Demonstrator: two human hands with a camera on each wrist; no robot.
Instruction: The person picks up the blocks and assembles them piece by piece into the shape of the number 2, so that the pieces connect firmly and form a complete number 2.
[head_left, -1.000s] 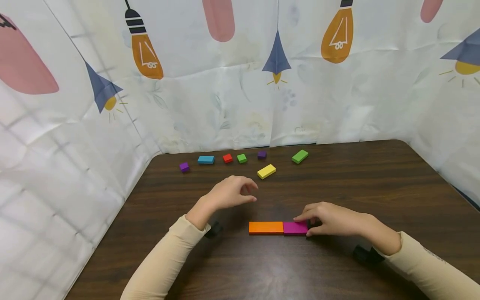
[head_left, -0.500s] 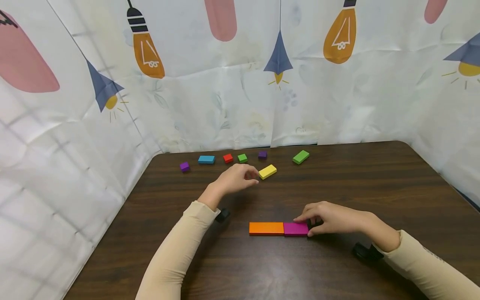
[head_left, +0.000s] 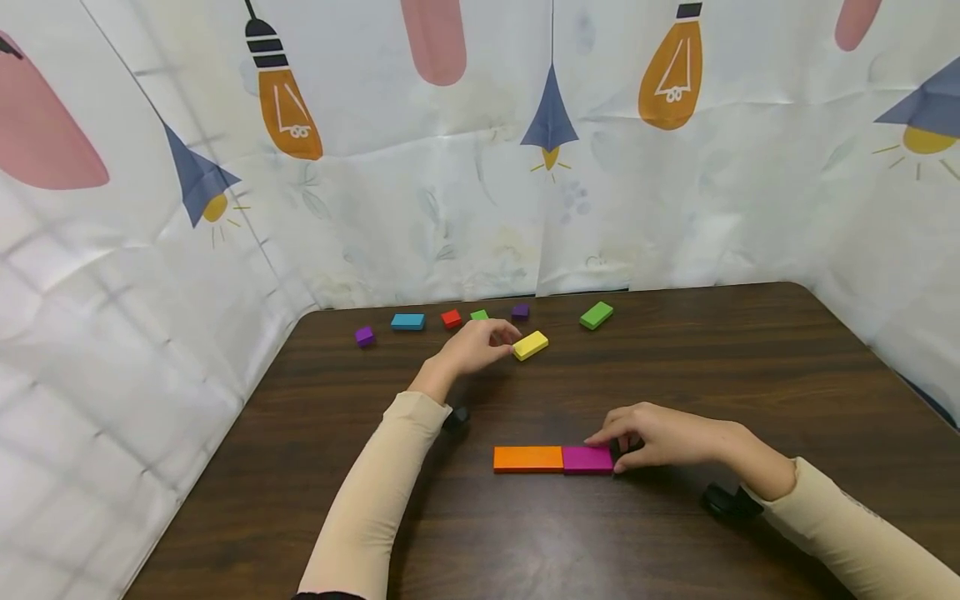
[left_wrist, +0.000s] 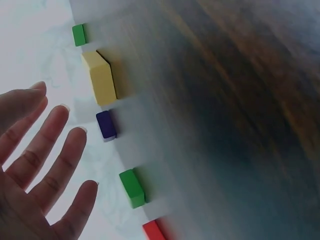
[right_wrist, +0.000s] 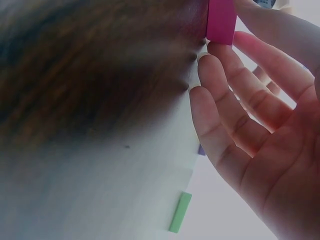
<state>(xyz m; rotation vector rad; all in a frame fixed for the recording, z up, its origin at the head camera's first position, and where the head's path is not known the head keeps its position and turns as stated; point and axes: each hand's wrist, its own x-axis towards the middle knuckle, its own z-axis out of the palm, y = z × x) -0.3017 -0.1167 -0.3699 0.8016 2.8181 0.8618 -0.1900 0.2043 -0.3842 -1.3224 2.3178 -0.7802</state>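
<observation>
My left hand (head_left: pixel 476 346) is over the far part of the table, beside a yellow block (head_left: pixel 532 345). In the left wrist view its fingers (left_wrist: pixel 65 160) are spread and hold nothing, with the yellow block apart from them. My right hand (head_left: pixel 667 435) pinches the right end of a magenta block (head_left: pixel 587 460) between thumb and fingers. That block lies flat, its left end against an orange block (head_left: pixel 528 459), so the two form one straight row. The right wrist view shows the magenta block's end (right_wrist: pixel 221 22) between thumb and fingertips.
Along the table's (head_left: pixel 750 367) far edge lie a purple block (head_left: pixel 364 336), a blue block (head_left: pixel 408 322), a red block (head_left: pixel 452 319), a small green block (head_left: pixel 479 315) partly behind my left hand, a dark purple block (head_left: pixel 521 312) and a longer green block (head_left: pixel 596 315). A printed curtain (head_left: pixel 465 217) hangs behind.
My left hand has moved away from me over the table, up to the yellow block's left end. My right hand stays at the magenta block, and the row has not moved.
</observation>
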